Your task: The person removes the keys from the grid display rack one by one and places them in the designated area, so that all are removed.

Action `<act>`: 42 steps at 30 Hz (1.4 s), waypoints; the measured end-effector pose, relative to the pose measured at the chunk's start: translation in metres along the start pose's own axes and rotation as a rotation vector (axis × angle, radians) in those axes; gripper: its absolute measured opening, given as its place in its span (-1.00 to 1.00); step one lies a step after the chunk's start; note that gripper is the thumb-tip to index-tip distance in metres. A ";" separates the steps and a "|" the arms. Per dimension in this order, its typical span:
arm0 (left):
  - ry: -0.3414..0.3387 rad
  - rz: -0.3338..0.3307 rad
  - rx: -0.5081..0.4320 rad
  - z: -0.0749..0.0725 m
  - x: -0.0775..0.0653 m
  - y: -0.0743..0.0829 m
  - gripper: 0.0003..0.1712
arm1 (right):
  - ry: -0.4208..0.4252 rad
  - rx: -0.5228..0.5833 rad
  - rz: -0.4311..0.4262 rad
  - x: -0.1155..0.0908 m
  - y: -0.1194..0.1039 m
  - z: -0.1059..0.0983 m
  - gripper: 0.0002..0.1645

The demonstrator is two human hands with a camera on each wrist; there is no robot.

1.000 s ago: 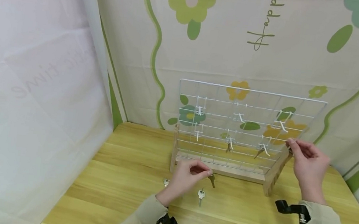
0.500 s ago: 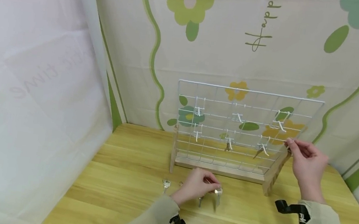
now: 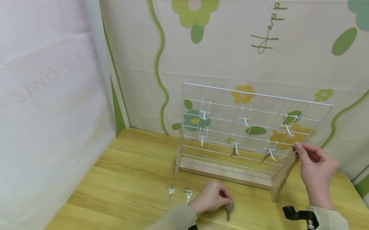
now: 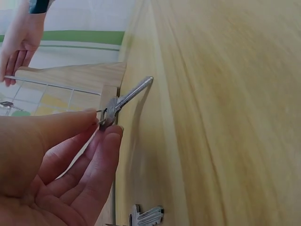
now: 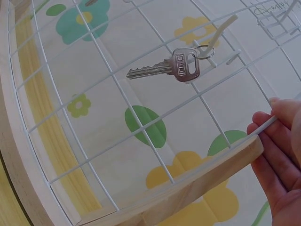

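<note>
My left hand [image 3: 212, 197] pinches a silver key [image 3: 229, 211] by its small ring, low over the wooden table. In the left wrist view the held key [image 4: 128, 98] points away from the fingertips, its tip close to the tabletop. My right hand [image 3: 319, 169] grips the right edge of a white wire grid rack [image 3: 258, 94], just above its wooden side support. One key [image 5: 186, 65] hangs by its ring from a white hook [image 5: 222, 33] near that hand. A second hanging key [image 3: 234, 151] is on the lower middle hook.
Two keys with rings, a left one [image 3: 171, 191] and a right one [image 3: 188, 195], lie on the table [image 3: 122, 183] left of my left hand. Other white hooks, such as the upper left hook [image 3: 204, 114], hold nothing. A patterned cloth [image 3: 225, 59] stands behind the rack.
My left hand has moved right and toward me, carrying the key. The two keys at left have come into view from behind it. My right hand stays on the rack.
</note>
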State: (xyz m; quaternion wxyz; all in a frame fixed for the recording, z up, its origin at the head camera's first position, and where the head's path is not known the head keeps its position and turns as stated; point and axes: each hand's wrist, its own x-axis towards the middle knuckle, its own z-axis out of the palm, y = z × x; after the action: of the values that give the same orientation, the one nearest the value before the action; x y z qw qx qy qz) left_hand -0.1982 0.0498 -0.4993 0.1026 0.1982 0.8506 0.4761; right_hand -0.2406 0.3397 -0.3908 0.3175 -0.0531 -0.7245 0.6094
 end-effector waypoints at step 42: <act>0.253 0.066 -0.163 -0.050 0.007 0.033 -0.81 | 0.007 -0.031 -0.005 -0.001 0.000 -0.001 -0.66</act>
State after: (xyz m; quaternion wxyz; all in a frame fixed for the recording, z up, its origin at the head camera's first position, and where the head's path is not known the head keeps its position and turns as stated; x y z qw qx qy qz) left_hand -0.2145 0.0298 -0.4455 -0.0054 0.1555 0.8084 0.5677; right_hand -0.2395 0.3398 -0.3912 0.3207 -0.0582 -0.7328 0.5972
